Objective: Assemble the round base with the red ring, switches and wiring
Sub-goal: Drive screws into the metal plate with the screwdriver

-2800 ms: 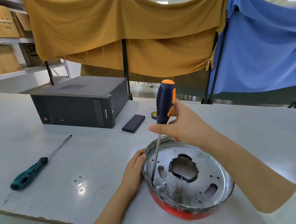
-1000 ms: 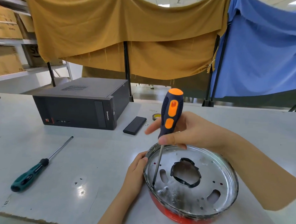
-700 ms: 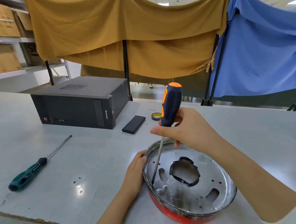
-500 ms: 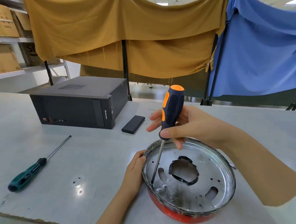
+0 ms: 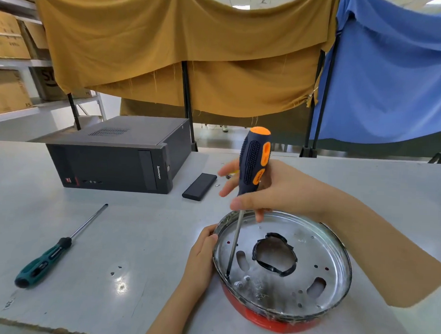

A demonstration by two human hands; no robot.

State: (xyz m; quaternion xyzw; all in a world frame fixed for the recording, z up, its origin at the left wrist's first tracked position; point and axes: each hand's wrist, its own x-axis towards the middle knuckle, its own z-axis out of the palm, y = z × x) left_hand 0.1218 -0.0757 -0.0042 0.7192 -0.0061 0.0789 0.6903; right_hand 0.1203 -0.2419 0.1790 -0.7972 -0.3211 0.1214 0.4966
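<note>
The round metal base [image 5: 319, 253] lies on the table near the front edge, its silver plate up and the red ring [image 5: 270, 322] showing beneath its near side. My left hand [image 5: 202, 257] holds the base by its left rim. My right hand [image 5: 269, 192] grips the blue-and-orange screwdriver [image 5: 252, 163] by the lower handle, forefinger and middle finger stretched out. The shaft runs down to a screw hole at the plate's front left. No switches or wiring show.
A green-handled screwdriver [image 5: 48, 257] lies on the table to the left. A black computer case [image 5: 117, 156] stands at the back left with a flat black box [image 5: 200, 186] beside it. Ochre and blue cloths hang behind the table.
The screwdriver handle has rotated between my right-hand fingers while its tip stayed at the same hole. My left hand has kept its hold on the rim.
</note>
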